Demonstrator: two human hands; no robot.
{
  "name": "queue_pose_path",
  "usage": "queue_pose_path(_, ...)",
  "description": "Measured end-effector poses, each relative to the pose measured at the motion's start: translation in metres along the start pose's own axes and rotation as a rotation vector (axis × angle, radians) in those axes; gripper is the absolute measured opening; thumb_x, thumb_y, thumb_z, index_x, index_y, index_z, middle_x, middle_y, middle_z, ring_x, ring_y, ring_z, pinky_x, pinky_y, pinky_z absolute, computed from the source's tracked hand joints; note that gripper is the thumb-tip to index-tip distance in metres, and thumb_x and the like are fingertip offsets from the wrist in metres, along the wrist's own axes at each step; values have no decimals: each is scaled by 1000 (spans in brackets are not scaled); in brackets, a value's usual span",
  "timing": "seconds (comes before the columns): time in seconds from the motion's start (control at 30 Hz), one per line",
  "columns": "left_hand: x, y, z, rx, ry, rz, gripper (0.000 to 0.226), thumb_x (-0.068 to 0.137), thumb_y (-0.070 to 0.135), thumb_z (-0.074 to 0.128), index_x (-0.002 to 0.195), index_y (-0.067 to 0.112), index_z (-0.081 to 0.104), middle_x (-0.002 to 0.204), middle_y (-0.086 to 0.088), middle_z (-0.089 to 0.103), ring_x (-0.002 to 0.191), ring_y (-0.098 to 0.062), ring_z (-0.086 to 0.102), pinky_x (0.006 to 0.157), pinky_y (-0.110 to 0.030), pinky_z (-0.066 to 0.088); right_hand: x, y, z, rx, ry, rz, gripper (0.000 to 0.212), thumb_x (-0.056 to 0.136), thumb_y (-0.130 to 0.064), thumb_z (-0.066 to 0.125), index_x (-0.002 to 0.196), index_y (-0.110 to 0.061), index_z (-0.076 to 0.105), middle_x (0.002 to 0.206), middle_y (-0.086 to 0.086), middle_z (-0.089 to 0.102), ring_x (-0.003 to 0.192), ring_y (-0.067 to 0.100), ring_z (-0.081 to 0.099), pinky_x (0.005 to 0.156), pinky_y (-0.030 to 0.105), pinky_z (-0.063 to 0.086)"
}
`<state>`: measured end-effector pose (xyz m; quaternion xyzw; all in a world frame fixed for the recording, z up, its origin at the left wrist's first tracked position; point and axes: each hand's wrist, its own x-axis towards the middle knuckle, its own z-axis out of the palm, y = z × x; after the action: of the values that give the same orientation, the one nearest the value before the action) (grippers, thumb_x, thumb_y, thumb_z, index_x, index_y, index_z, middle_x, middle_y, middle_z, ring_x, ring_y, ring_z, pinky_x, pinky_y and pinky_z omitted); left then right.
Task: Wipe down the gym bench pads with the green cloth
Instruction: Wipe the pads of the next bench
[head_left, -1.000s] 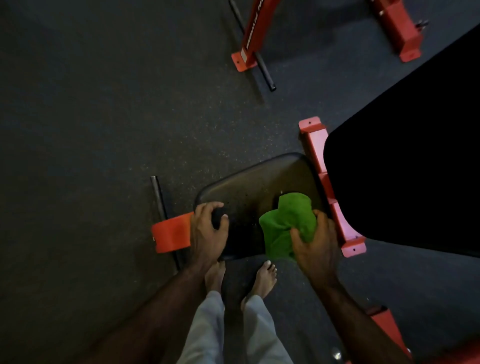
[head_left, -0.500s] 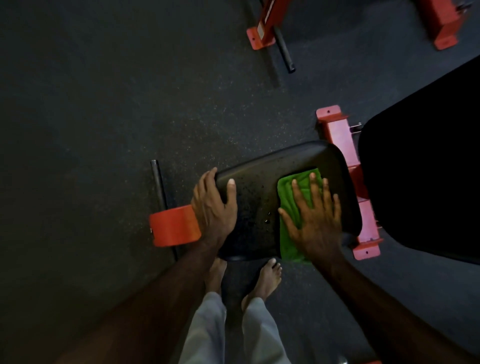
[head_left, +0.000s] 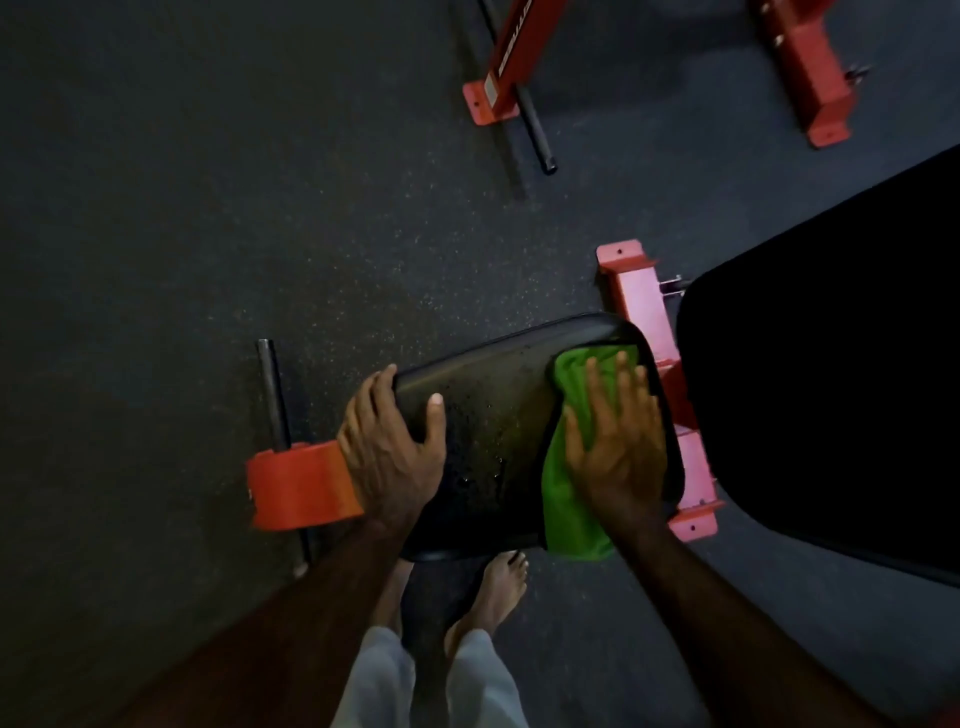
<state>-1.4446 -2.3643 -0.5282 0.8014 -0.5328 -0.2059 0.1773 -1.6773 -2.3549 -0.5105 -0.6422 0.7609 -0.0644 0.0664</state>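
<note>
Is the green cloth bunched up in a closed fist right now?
No, the right hand lies flat with straight fingers on the green cloth, spread on the seat pad.

Single head-worn view, looking steeply down, close over seat pad (head_left: 498, 415), floor (head_left: 208, 208) beyond

Back pad (head_left: 831, 389) cropped at right

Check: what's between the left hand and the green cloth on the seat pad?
Head view: only bare seat pad, speckled with droplets, lies between the left hand gripping its edge and the green cloth under the flat right hand.
</note>
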Motion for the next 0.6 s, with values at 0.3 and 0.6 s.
queue_pose_path(0.3,-1,-1,-1,29,-20,-1,62,97,61,47,147,25,45,146,-3,51,135,-26,46,106,-48,40,-24,-16,4,36,-119,-420,61,102,-47,54,159,-31,39,169,7,29,157,29,25,122,52,31)
queue_pose_path(0.6,-1,-3,0,35,-27,-8,65,96,62,45,148,24,45,148,-4,50,136,-27,45,107,-49,39,29,-54,27,139,106,95,59,102,-42,55,157,-30,38,166,15,34,154,36,29,124,53,26)
